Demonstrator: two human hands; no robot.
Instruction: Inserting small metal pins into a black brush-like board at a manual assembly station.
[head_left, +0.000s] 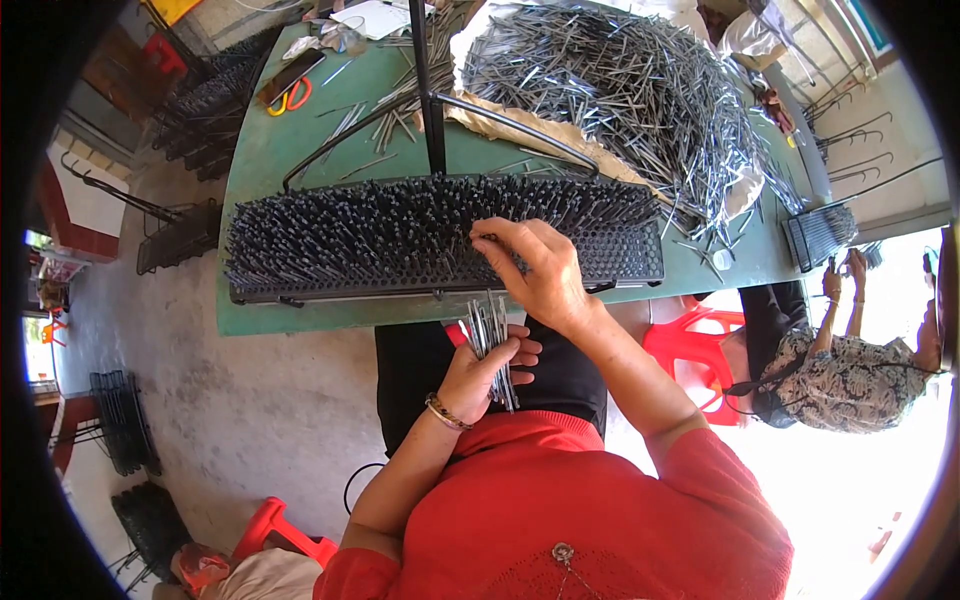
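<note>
My left hand (490,368), with a bracelet at its wrist, is closed around a bundle of thin metal rods (486,325) in front of the table edge. My right hand (535,265) pinches thumb and forefinger together above a black perforated rack (625,262). Whatever lies in that pinch is too small to make out. Dark-tipped rods (340,235) stand upright and close together in the rack's holes. Towards its right end, bare holes show. A black frame with an upright bar (436,140) rises from the rack's far side.
Loose metal rods lie in a large heap (620,90) on paper across the green table (255,165). Orange-handled scissors (290,98) lie far left. A co-worker in a patterned top (845,385) sits right, near a red stool (700,350). Black racks (125,420) stand left.
</note>
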